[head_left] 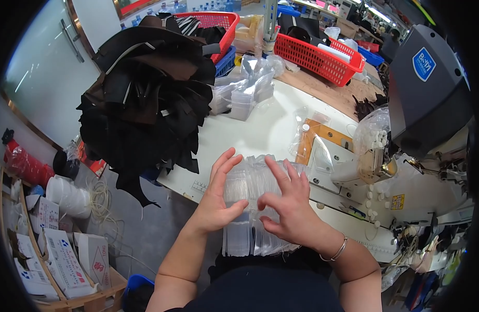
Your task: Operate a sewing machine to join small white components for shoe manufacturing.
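A thick stack of clear plastic pieces (238, 240) lies in front of me, at the near edge of the white sewing table (213, 140) and over my lap. On its left side rests my left hand (218, 200), its fingers stretched up and the thumb apart. Over the right part of the stack is my right hand (289, 205), fingers spread and slightly bent, with nothing visible between them. Whether the fingertips touch the plastic is hard to tell. Farther back on the table stands another group of clear plastic stacks (243, 101).
To the right is a sewing machine (367, 169) with a dark grey head cover (429, 78). A tall heap of black fabric pieces (146, 104) hangs over the table's left edge. Red baskets (322, 58) stand at the back. Boxes (65, 260) and thread cones (68, 196) sit lower left.
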